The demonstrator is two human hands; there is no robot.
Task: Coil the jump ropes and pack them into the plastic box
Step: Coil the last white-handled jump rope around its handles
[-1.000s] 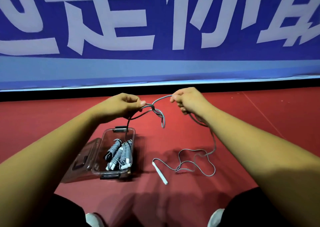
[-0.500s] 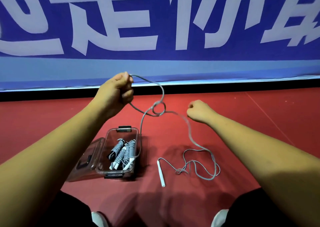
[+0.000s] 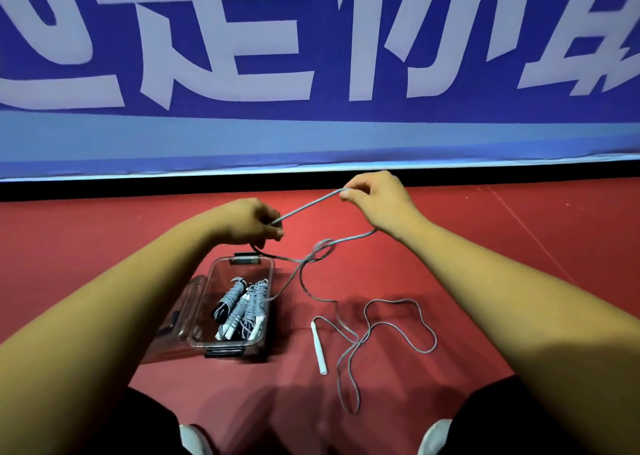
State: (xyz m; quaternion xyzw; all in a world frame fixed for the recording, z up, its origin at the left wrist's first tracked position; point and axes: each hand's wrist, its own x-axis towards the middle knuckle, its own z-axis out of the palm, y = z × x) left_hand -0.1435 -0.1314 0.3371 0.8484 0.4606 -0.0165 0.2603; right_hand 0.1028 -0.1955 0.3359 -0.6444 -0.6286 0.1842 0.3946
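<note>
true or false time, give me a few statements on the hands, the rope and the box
1. Both the left hand and right hand hold the grey rope. True.
2. The plastic box is shut. False: it stands open.
3. Coiled ropes already lie in the box. True.
4. The white handle is in the right hand. False: it lies on the red floor.
</note>
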